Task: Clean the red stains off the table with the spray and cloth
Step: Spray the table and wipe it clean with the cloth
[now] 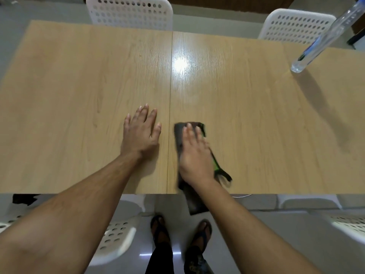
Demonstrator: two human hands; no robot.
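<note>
Right hand lay flat, fingers straight, pressing the dark cloth onto the tabletop; no curled grip, cloth pinned under the palm, its tail hanging off the near edge below the wrist. Left hand rested flat and released on the tabletop just left of the cloth, across the seam. Spray bottle stood far up and right of the right hand, well apart. White chairs beyond.

cloth under right hand | left hand left | bottle far right
</note>
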